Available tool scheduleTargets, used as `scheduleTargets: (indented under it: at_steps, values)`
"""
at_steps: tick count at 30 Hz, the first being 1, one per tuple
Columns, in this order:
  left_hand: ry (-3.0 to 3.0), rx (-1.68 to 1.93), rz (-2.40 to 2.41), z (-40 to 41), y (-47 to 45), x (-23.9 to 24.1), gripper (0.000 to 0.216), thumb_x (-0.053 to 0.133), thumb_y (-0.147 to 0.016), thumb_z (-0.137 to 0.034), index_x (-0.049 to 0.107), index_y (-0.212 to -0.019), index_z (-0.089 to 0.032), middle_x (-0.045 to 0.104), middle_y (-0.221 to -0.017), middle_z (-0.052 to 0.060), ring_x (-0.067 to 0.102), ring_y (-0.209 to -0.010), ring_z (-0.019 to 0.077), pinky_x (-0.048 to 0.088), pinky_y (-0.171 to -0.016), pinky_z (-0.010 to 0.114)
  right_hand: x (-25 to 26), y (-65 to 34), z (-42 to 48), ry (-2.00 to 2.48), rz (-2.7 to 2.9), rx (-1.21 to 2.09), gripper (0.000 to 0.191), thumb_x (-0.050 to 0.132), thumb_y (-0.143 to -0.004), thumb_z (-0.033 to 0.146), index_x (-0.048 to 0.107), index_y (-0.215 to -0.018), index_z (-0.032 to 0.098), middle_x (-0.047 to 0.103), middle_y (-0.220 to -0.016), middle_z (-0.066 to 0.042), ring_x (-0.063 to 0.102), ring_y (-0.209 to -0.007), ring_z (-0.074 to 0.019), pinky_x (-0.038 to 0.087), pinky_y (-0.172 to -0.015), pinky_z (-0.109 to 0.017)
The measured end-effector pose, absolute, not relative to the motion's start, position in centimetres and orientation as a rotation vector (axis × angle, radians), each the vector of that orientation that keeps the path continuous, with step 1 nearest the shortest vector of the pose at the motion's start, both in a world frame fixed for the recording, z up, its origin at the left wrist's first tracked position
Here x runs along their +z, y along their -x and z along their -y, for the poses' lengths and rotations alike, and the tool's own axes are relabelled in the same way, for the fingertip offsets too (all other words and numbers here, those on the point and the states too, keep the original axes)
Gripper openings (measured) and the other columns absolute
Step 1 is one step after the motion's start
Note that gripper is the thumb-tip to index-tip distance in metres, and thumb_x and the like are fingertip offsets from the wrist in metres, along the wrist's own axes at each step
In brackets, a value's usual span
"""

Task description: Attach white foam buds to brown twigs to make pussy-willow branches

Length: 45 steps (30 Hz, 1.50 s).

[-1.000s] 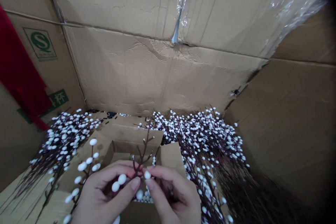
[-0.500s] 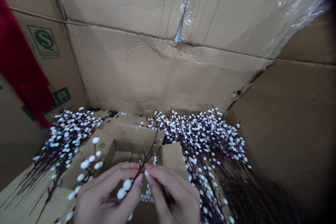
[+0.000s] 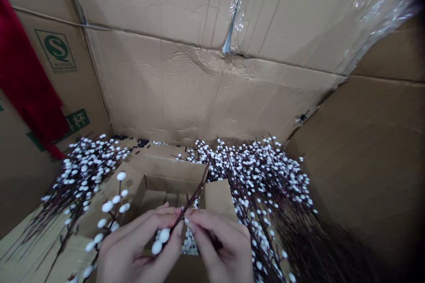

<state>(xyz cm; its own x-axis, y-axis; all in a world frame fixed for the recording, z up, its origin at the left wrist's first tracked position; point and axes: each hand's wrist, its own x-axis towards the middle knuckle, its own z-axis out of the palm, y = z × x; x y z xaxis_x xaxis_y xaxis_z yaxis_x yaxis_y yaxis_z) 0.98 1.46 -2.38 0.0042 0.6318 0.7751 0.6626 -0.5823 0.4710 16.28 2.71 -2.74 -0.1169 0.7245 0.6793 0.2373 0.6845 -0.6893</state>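
My left hand (image 3: 139, 245) pinches a dark brown artificial stem (image 3: 196, 192) between thumb and forefinger; its bare tip slants up and to the right. Two large white berries (image 3: 164, 235) show below the left fingers. Thumb and forefinger of my right hand (image 3: 222, 241) close on a small white berry (image 3: 186, 219) right against the stem. Another sprig with white berries (image 3: 107, 206) sticks up just left of my left hand; its lower end is hidden. Beneath both hands an open cardboard box (image 3: 217, 194) holds loose white berries (image 3: 190, 245).
Berry branches lie in a pile at the left (image 3: 88, 163) and a larger pile at the right (image 3: 252, 168). Cardboard walls (image 3: 186, 88) enclose the back and sides. A red cloth (image 3: 26, 75) hangs at the left.
The stem has shifted a little to the right, and its tip leans further right. My hands stay close together, and more of the loose berries in the box show between them.
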Motion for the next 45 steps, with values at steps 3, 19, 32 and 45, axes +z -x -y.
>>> scheduleTargets:
  at_steps: [3, 19, 32, 45]
  values:
    - [2.241, -1.624, 1.394, -1.4, -0.8, -2.4, 0.017, 0.064, -0.080, -0.013, 0.063, -0.086, -0.028, 0.080, -0.081, -0.007, 0.077, -0.068, 0.0118, 0.060, -0.082, 0.017, -2.8, -16.3, -2.7, 0.794, 1.651, 0.539, 0.025, 0.064, -0.080, 0.002, 0.076, -0.088, 0.022, 0.081, -0.086, 0.000, 0.077, -0.074, -0.0112, 0.057, -0.073, -0.009]
    - [2.268, -1.721, 1.473, -1.7, -0.4, -2.2, 0.013, 0.071, -0.076, -0.016, 0.073, -0.079, -0.028, 0.081, -0.080, -0.003, 0.078, -0.072, 0.0186, 0.062, -0.082, 0.025, -3.0, -16.1, -2.7, 0.807, 1.611, 0.601, 0.025, 0.067, -0.079, 0.004, 0.079, -0.086, 0.024, 0.081, -0.082, 0.000, 0.077, -0.069, -0.0142, 0.061, -0.068, -0.016]
    - [2.315, -1.993, 1.682, -1.6, -0.3, -2.0, 0.016, 0.074, -0.074, -0.019, 0.078, -0.074, -0.034, 0.081, -0.078, -0.004, 0.077, -0.070, 0.0147, 0.060, -0.071, 0.016, -3.0, -15.9, -2.7, 0.852, 1.492, 0.597, 0.022, 0.074, -0.075, 0.007, 0.080, -0.085, 0.026, 0.081, -0.078, 0.001, 0.076, -0.064, -0.0144, 0.061, -0.061, -0.016]
    - [1.816, -2.908, 2.237, -1.2, -1.9, -1.2, 0.008, 0.081, -0.067, -0.030, 0.075, -0.064, -0.025, 0.079, -0.074, 0.000, 0.074, -0.060, 0.0167, 0.061, -0.056, 0.020, -3.5, -14.9, -2.4, 0.852, 0.927, 1.052, 0.012, 0.076, -0.078, 0.022, 0.080, -0.086, 0.029, 0.079, -0.075, 0.001, 0.073, -0.066, -0.0120, 0.058, -0.063, -0.017]
